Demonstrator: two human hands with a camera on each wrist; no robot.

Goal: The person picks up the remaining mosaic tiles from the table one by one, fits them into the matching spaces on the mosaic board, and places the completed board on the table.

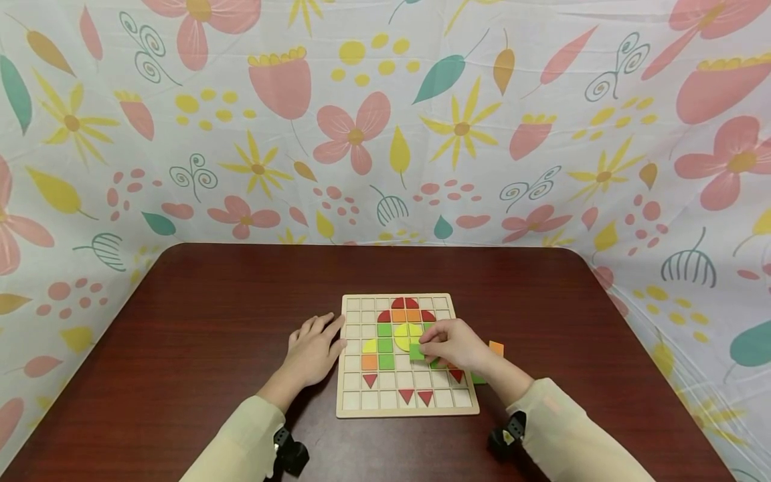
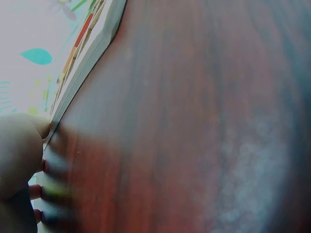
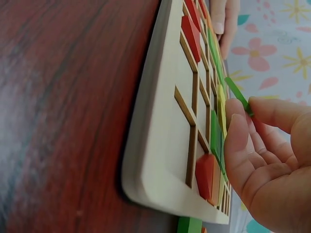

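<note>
A wooden grid board lies on the table, its square cells partly filled with coloured pieces. Between thumb and fingers, my right hand pinches a green square tile just over the board's middle. The right wrist view shows this tile tilted and held by its edge above the cells. My left hand rests beside the board, its extended fingers and thumb touching the left edge. On the board, yellow pieces form a round shape, with green squares to its left and red triangles below.
A loose orange piece and a green piece lie right of the board, partly hidden by my right forearm. The dark wooden table reaches back to a flower-patterned cloth.
</note>
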